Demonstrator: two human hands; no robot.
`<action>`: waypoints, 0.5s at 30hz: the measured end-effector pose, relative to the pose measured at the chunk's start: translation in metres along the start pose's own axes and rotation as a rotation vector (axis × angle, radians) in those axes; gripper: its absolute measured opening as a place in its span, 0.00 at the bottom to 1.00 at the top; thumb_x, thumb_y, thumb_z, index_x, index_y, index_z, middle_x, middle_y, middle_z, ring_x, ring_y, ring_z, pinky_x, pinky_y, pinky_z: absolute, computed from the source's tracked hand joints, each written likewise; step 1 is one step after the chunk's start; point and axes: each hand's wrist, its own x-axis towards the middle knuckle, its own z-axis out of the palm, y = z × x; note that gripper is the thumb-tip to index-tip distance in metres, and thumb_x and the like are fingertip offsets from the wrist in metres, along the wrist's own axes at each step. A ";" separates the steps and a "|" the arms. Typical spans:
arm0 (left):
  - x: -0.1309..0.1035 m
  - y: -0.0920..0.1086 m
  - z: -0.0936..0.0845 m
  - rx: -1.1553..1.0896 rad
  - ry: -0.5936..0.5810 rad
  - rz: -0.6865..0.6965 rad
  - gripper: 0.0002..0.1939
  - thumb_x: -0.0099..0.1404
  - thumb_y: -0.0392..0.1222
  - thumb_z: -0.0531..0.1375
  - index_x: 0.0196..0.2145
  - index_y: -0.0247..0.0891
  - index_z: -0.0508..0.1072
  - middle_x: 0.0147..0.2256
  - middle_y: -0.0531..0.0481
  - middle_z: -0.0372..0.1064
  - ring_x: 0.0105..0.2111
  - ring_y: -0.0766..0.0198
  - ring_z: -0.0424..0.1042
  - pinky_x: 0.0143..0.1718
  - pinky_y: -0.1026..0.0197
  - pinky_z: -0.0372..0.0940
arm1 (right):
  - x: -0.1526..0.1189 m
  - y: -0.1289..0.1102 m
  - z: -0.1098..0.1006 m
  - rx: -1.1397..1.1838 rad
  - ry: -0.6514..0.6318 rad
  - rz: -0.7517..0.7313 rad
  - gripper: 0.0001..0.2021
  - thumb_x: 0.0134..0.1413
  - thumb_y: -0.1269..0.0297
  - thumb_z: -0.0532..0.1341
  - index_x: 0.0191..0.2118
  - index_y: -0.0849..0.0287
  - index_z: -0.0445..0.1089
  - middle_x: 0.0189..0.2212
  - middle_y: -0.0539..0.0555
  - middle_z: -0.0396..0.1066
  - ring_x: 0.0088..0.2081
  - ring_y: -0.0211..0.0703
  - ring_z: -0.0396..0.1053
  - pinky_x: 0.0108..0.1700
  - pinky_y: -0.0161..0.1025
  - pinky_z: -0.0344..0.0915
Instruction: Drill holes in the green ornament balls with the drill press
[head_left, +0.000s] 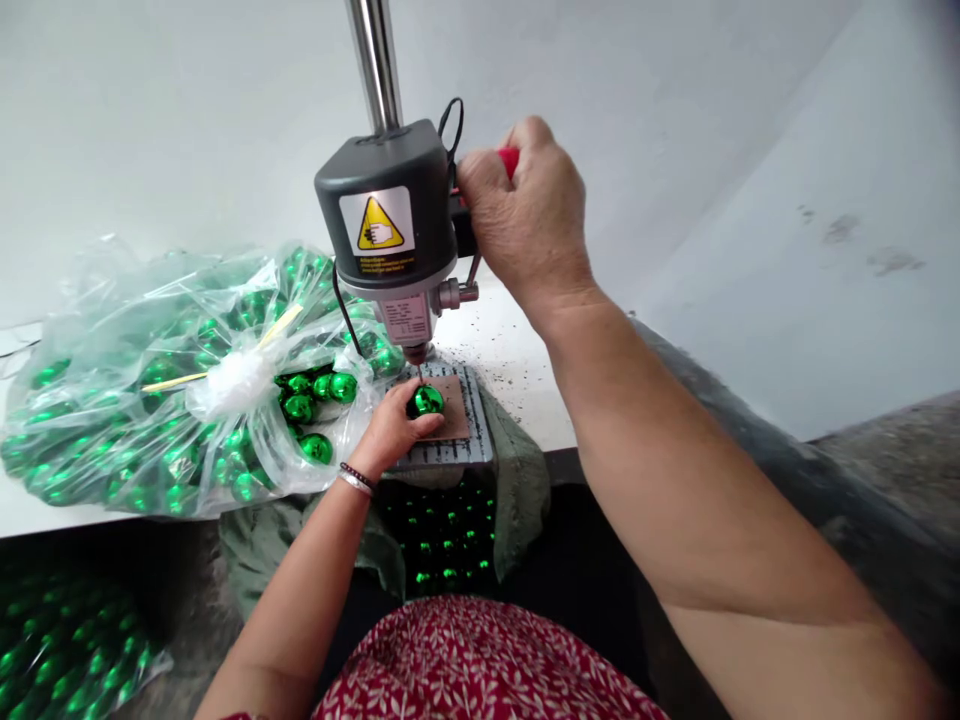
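A shiny green ball (pixel 429 400) rests on a brown board (pixel 456 420) on the slotted metal base of a small drill press (pixel 390 210). Thumb and fingers of my left hand (pixel 394 425) grip the ball from its left side. Just above it, the thin drill bit (pixel 421 372) points down at the ball's top; whether it has gone in I cannot tell. My right hand (pixel 529 210) is wrapped around the red-ended lever (pixel 510 160) on the right of the drill head. A yellow warning label faces me on the dark grey housing.
On the left of the white table (pixel 517 345), a big clear plastic bag (pixel 97 300) holds many green balls, torn open near my left hand. More balls lie below the table edge in an opening with green cloth (pixel 525 490) and in another bag (pixel 67 640). Dark shavings litter the table.
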 end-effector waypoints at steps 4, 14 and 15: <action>-0.004 0.000 -0.008 -0.261 -0.025 -0.236 0.27 0.61 0.43 0.66 0.58 0.37 0.73 0.43 0.47 0.76 0.31 0.64 0.75 0.38 0.59 0.74 | -0.001 0.001 0.002 0.009 0.006 -0.002 0.17 0.67 0.62 0.54 0.29 0.55 0.46 0.25 0.44 0.51 0.30 0.34 0.46 0.38 0.36 0.46; -0.006 -0.003 -0.018 -0.637 0.027 -0.443 0.24 0.68 0.44 0.61 0.59 0.34 0.69 0.40 0.46 0.73 0.20 0.74 0.68 0.20 0.69 0.62 | 0.000 -0.003 0.002 0.001 0.016 0.019 0.18 0.68 0.63 0.55 0.28 0.56 0.45 0.25 0.44 0.49 0.30 0.33 0.45 0.39 0.35 0.45; -0.005 -0.004 -0.016 -0.610 0.032 -0.417 0.24 0.68 0.45 0.60 0.59 0.33 0.69 0.40 0.46 0.73 0.20 0.73 0.68 0.20 0.68 0.63 | 0.000 -0.003 0.002 0.000 0.015 0.018 0.18 0.68 0.63 0.55 0.29 0.56 0.45 0.25 0.43 0.49 0.30 0.32 0.45 0.39 0.35 0.45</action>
